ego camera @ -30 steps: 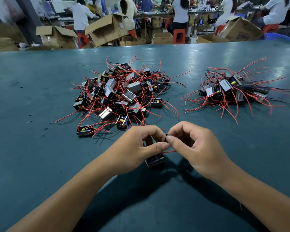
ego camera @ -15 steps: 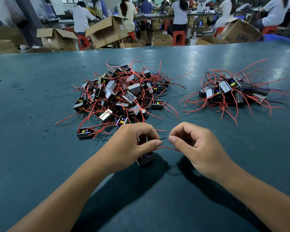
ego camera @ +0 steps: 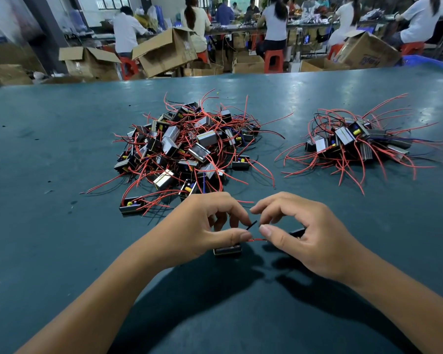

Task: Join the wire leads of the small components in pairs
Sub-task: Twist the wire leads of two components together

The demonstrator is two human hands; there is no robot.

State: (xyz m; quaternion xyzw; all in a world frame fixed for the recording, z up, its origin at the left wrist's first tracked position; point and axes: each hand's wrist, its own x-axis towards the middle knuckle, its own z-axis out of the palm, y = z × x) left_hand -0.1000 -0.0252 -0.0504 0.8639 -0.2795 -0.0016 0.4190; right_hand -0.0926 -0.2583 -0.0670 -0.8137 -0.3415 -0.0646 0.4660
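Your left hand (ego camera: 202,226) pinches a short black lead (ego camera: 251,224) and a red lead (ego camera: 257,240) between curled thumb and forefinger; your right hand (ego camera: 310,233) curls its fingers toward the same wires — whether they grip, you cannot tell. A small component (ego camera: 227,250) sits on the teal counter (ego camera: 49,154) beneath your left hand. Beyond lie a large pile of components (ego camera: 187,149) and, to the right, a smaller pile (ego camera: 356,144) — both bristling with red wires.
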